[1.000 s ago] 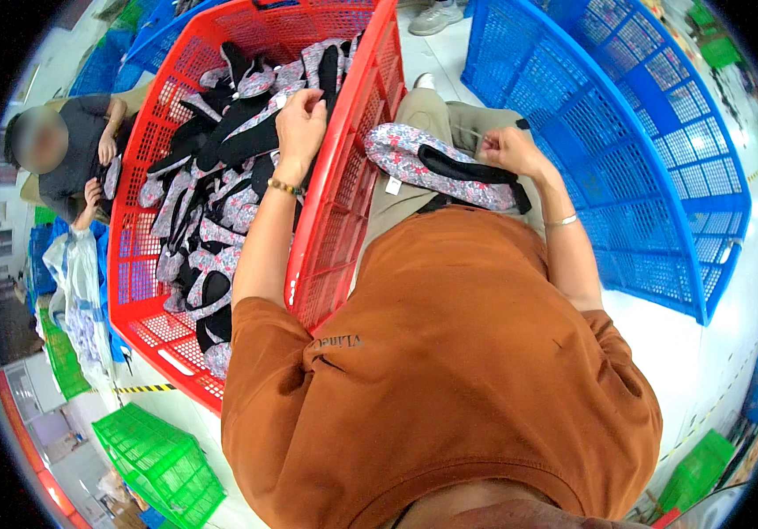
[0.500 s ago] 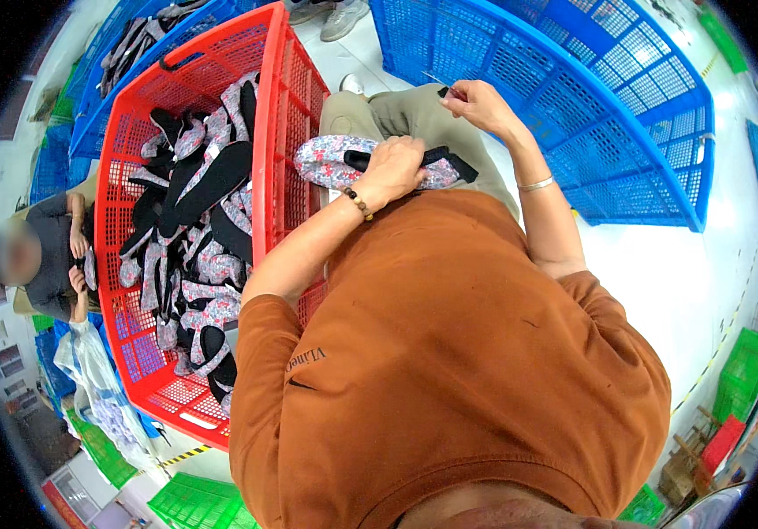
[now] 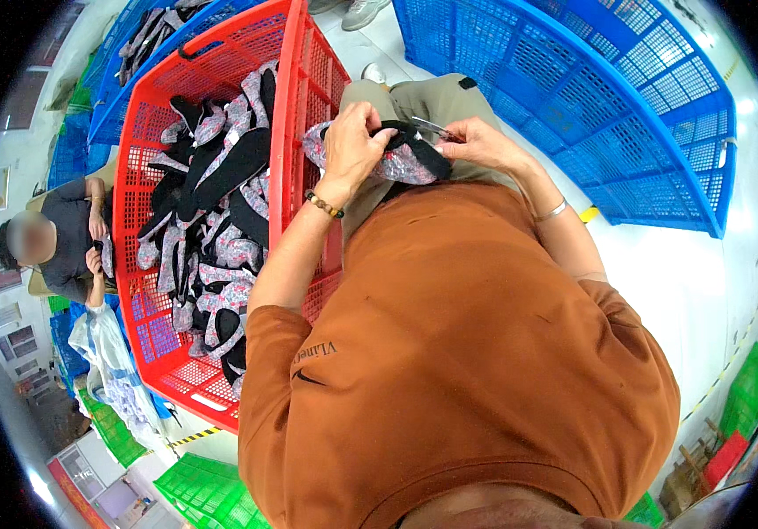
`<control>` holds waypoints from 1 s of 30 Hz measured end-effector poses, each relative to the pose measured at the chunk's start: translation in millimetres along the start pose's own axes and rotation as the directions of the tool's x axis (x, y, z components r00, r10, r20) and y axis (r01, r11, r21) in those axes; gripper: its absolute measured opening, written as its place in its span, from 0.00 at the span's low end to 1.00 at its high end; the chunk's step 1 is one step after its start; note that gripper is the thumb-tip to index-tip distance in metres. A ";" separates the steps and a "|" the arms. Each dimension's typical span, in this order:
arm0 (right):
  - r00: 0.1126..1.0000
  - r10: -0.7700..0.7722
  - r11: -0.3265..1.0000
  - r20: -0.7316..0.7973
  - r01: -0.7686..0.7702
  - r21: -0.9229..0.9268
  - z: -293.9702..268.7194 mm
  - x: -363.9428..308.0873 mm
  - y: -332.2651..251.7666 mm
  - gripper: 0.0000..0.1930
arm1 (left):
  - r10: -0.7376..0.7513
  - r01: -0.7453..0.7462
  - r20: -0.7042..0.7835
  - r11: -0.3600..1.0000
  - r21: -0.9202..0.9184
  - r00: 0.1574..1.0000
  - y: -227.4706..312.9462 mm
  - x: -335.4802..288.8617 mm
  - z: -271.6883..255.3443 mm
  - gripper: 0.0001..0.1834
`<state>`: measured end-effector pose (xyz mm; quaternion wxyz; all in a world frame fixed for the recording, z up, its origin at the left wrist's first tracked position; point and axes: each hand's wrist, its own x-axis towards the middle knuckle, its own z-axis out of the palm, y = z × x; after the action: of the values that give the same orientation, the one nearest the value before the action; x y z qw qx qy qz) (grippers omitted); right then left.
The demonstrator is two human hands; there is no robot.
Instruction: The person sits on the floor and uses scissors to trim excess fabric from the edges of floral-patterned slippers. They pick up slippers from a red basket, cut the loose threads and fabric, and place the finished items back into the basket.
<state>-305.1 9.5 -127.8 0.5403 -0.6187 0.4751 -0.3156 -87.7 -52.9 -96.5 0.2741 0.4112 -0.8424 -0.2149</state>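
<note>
My left hand [image 3: 354, 145] is closed on a floral grey-and-pink cloth shoe [image 3: 403, 166] with black trim, held over my lap. Its thumb and fingers pinch the black edge of the opening. From the right, my right hand [image 3: 485, 144] meets the shoe's black end, fingers closed round a slim pointed metal tool [image 3: 430, 127]. The tool's thin shiny end points left over the opening. Its exact kind is too small to make out. More shoes of the same floral cloth with black soles [image 3: 227, 172] lie heaped in the red basket beside my left arm.
A tall red plastic basket [image 3: 287, 115] stands close on my left. Large blue crates [image 3: 564, 115] stand ahead to the right. A co-worker [image 3: 70, 229] sits beyond the red basket, hands on a similar piece. Green crates [image 3: 207, 489] are on the floor behind left.
My right hand has come down and left from above my knee to the shoe. The left hand has shifted from lying over the shoe to pinching its opening edge.
</note>
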 end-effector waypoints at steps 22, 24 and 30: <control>0.910 -0.409 0.783 -0.073 0.308 -0.540 31.0 -17.6 -70.2 0.15 | 0.028 0.407 0.442 0.342 -0.847 0.896 3.3 -56.1 -53.4 0.07; 0.883 -0.468 0.746 -0.035 0.373 -0.552 27.0 -20.9 -69.7 0.13 | 0.034 0.413 0.439 0.280 -0.867 0.898 -0.3 -58.7 -52.4 0.06; 0.800 -0.594 0.581 0.082 0.498 -0.644 24.6 -24.4 -74.7 0.13 | 0.054 0.471 0.486 0.174 -0.865 0.872 -4.1 -56.9 -50.6 0.07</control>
<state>-272.9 38.6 -57.8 0.1384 -0.8550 0.3758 -0.3295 -24.0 -16.1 -76.8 0.2528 0.2053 -0.4854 -0.8114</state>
